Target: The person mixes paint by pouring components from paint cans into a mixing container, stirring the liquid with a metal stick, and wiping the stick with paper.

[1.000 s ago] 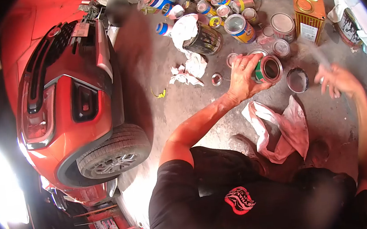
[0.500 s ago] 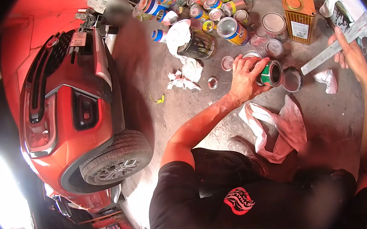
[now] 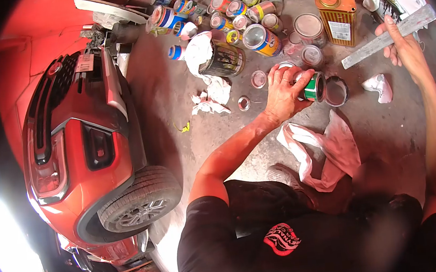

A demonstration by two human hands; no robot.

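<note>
Left fingers (image 3: 274, 77) partly cover green can (image 3: 309, 90); shirt (image 3: 225, 257) cut off (below).

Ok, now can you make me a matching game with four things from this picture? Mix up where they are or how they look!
Things:
1. Green can
2. Flat grey strip
3. Gold rectangular tin
4. Front wheel

Places and looks:
A. Standing upright on the floor, with a white label
B. Fitted to the red car
C. Tilted, in the left hand
D. Held in the right hand

Right pairs: 1-C, 2-D, 3-A, 4-B
</note>
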